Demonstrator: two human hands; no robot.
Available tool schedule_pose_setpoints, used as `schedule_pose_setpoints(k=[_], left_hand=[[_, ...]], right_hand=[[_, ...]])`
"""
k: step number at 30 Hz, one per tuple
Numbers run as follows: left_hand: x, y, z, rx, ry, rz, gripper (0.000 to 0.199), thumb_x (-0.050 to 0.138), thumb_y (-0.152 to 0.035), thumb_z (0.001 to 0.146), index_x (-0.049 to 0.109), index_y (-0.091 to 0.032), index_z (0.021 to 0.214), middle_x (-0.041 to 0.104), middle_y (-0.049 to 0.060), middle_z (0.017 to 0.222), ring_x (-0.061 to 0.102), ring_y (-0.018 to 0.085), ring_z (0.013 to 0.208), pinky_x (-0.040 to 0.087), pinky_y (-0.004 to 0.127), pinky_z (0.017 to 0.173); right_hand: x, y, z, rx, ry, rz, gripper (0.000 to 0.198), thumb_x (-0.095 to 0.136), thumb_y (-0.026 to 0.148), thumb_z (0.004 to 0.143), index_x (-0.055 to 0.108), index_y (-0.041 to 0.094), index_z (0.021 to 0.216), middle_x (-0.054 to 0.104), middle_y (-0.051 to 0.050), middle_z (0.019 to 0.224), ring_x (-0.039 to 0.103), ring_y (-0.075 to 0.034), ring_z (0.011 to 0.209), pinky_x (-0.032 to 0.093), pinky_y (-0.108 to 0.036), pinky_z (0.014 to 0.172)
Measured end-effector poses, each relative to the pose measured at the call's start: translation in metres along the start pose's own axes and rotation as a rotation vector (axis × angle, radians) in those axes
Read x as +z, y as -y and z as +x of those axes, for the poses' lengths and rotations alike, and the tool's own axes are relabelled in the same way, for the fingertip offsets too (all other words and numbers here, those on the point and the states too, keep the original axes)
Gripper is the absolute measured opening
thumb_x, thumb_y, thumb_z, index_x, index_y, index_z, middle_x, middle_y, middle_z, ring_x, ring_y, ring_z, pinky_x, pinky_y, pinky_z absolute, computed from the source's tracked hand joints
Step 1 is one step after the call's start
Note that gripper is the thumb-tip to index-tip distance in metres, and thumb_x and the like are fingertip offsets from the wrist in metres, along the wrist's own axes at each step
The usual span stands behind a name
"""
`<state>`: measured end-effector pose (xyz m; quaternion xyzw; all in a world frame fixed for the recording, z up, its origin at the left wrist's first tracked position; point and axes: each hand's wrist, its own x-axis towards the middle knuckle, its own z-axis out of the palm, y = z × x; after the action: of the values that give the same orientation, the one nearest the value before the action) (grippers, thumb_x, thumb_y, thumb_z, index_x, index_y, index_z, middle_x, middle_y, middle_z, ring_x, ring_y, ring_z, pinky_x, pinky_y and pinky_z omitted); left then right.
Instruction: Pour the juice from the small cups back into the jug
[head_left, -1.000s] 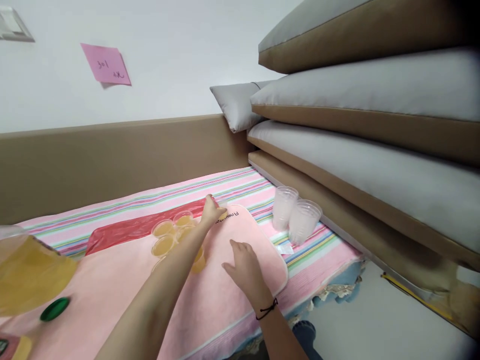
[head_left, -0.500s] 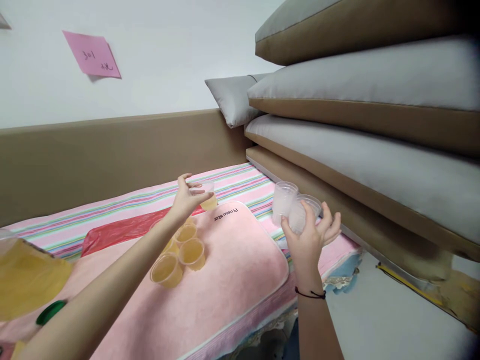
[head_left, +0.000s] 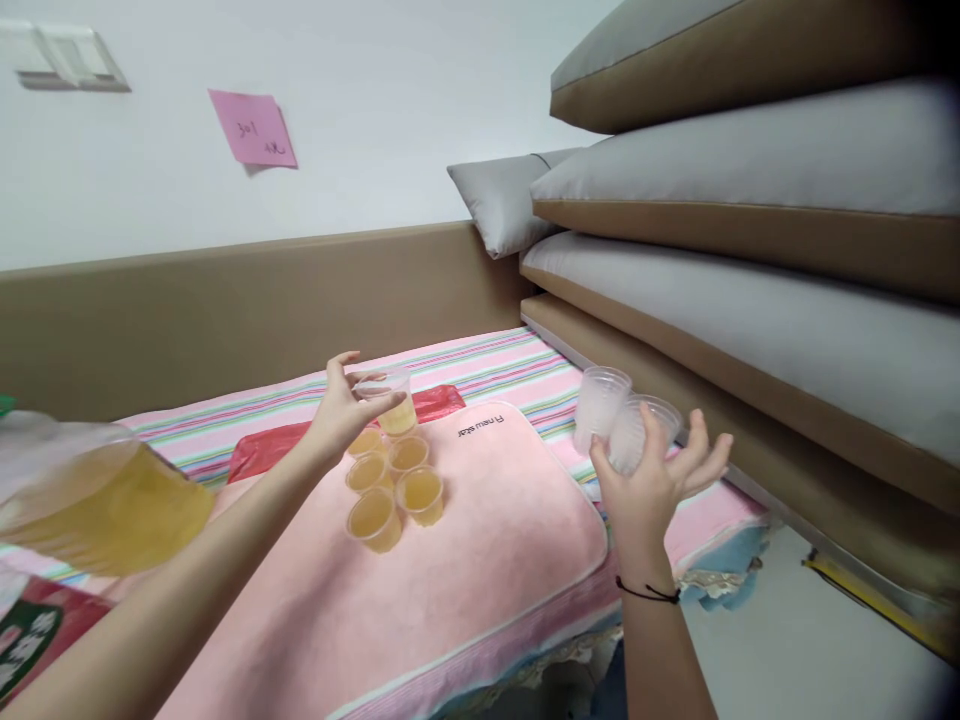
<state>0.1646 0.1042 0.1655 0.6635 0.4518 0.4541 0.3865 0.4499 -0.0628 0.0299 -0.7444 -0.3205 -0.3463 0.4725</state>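
Observation:
My left hand (head_left: 351,408) pinches a clear plastic cup (head_left: 397,410) with some yellow liquid in its lower part. The cup is at the back of a group of several cups of yellow drink (head_left: 420,493) on the pink mat (head_left: 495,540). Whether its base touches the mat is hard to tell. At the right, my right hand (head_left: 652,475) has thumb and a finger around a tilted stack of clear plastic cups (head_left: 631,440), its other fingers spread. A second stack of cups (head_left: 600,405) leans beside it.
A large bottle of yellow drink (head_left: 135,510) lies at the left beyond my forearm. Red plastic (head_left: 262,445) lies behind the mat on the striped cloth (head_left: 480,355). Stacked cushions (head_left: 735,290) rise at the right, and a brown padded board (head_left: 247,310) runs along the wall.
The view has turned left. My left hand has carried its cup leftward, to the back of the group of filled cups. My right hand stays at its stack of cups.

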Motion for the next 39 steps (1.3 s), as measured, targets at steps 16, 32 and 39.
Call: schedule_pose_setpoints(k=[16, 32, 39], left_hand=[[-0.045, 0.075, 0.021, 0.074, -0.123, -0.033, 0.084, 0.084, -0.033, 0.058, 0.032, -0.025, 0.124, 0.061, 0.011, 0.122, 0.066, 0.022, 0.102, 0.054, 0.043, 0.091], [-0.037, 0.096, 0.038, 0.173, -0.025, 0.332, 0.092, 0.073, -0.014, 0.06, 0.03, -0.028, 0.14, 0.058, 0.007, 0.118, 0.059, 0.016, 0.09, 0.051, 0.032, 0.078], [-0.029, 0.084, 0.031, 0.213, 0.057, 0.553, 0.092, 0.068, -0.009, 0.06, 0.032, -0.024, 0.143, 0.061, 0.011, 0.123, 0.062, 0.021, 0.097, 0.05, 0.035, 0.083]], right_hand=[[0.019, 0.072, -0.099, -0.263, 1.342, -0.261, 0.07, 0.046, 0.054, 0.103, 0.026, 0.021, 0.161, 0.011, -0.015, 0.166, 0.009, -0.041, 0.152, 0.014, -0.064, 0.119], [0.016, 0.072, -0.089, -0.284, 1.418, -0.301, 0.069, 0.042, 0.057, 0.103, 0.025, 0.023, 0.161, 0.01, -0.012, 0.167, 0.006, -0.042, 0.152, 0.014, -0.063, 0.12], [0.015, 0.073, -0.089, -0.285, 1.415, -0.302, 0.07, 0.042, 0.058, 0.103, 0.026, 0.023, 0.161, 0.01, -0.012, 0.167, 0.007, -0.042, 0.152, 0.014, -0.063, 0.12]])
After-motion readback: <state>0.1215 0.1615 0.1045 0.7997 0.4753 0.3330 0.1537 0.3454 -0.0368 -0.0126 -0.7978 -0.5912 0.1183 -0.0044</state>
